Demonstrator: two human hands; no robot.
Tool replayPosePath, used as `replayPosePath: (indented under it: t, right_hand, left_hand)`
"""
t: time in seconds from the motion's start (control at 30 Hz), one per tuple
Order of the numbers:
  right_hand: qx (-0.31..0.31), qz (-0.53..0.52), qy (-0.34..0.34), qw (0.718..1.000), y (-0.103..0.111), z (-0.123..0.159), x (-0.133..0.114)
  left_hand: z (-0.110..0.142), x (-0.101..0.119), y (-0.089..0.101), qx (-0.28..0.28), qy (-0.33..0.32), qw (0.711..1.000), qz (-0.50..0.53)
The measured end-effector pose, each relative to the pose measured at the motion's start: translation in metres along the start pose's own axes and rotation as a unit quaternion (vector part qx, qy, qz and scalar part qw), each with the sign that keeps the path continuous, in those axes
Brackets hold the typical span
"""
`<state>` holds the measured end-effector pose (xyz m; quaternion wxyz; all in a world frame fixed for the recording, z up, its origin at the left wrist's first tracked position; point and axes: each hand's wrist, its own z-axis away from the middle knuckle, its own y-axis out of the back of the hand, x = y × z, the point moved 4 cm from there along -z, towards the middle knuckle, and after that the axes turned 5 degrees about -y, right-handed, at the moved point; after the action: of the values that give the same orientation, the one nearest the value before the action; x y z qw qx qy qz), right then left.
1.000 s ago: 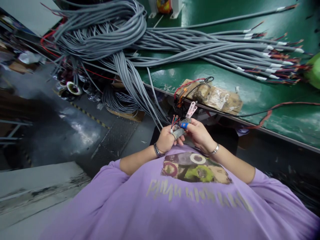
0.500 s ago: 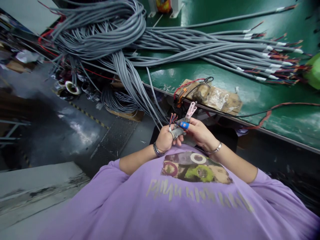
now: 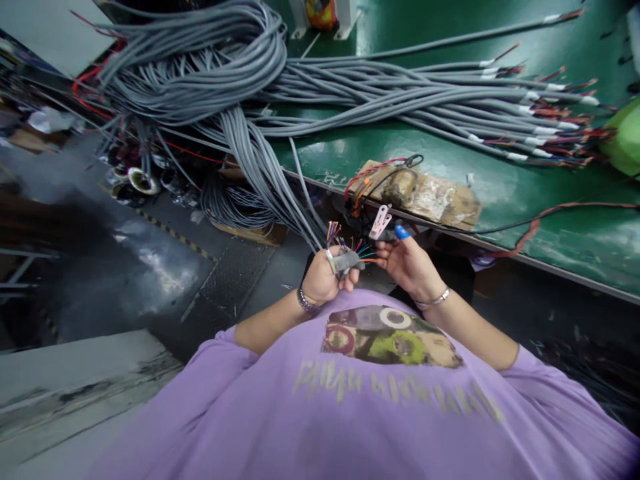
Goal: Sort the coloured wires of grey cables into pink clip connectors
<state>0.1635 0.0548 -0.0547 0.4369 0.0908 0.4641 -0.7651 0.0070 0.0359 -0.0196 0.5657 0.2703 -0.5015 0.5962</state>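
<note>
My left hand is closed around the stripped end of a grey cable. Thin coloured wires stick up above its fingers, and others fan out to the right. A grey wrapped piece, perhaps a thumb cover, lies across this grip. My right hand is just to the right, its thumb raised in a blue finger cot and its fingers loosely bent. An orange wire tip reaches close to those fingers; contact is unclear. Just beyond them is a pink clip, and whether it is touched I cannot tell.
A green workbench carries a large coil of grey cables, their stripped ends to the right. A taped cardboard piece lies at the front edge. Dark cable coils and wire spools sit below, left.
My right hand has moved right, away from my left hand, and its thumb has lifted. The wires at the cable end now show spread out between the hands.
</note>
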Motion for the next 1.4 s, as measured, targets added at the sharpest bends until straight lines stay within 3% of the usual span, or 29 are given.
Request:
replayPosePath:
  t: [0.1, 0.2, 0.3, 0.37, 0.5, 0.57, 0.87, 1.13, 1.4]
  right_hand:
    - [-0.059, 0.044, -0.009, 0.997, -0.006, -0.003, -0.007]
    - [-0.107, 0.097, 0.047, 0.988, -0.018, -0.004, -0.014]
    - [-0.047, 0.124, 0.166, 0.977, -0.022, -0.006, -0.022]
    - [-0.019, 0.115, 0.206, 0.972, -0.024, -0.007, -0.023]
    - [-0.074, 0.062, 0.119, 0.988, -0.035, -0.01, -0.018]
    - [-0.073, 0.039, 0.09, 0.993, -0.039, -0.01, -0.018]
    - [-0.045, -0.028, 0.091, 0.994, -0.038, -0.015, -0.014]
    - [-0.096, -0.008, 0.034, 0.995, -0.034, -0.007, -0.017]
    - [-0.074, 0.005, 0.109, 0.991, -0.029, -0.009, -0.016]
  left_hand:
    - [-0.002, 0.004, -0.004, -0.042, 0.031, 0.999, 0.011]
    - [-0.007, 0.008, -0.01, -0.078, 0.046, 0.996, 0.015]
    - [-0.011, 0.012, -0.015, -0.101, 0.052, 0.993, 0.026]
    - [-0.014, 0.013, -0.017, -0.111, 0.057, 0.992, 0.037]
    - [-0.017, 0.014, -0.018, -0.114, 0.063, 0.991, 0.042]
    - [-0.018, 0.013, -0.019, -0.108, 0.067, 0.991, 0.037]
    - [-0.021, 0.005, -0.019, -0.098, 0.073, 0.992, 0.036]
    - [-0.003, 0.005, -0.017, -0.067, 0.053, 0.996, 0.023]
    - [0.001, 0.009, -0.023, -0.001, -0.012, 0.999, 0.038]
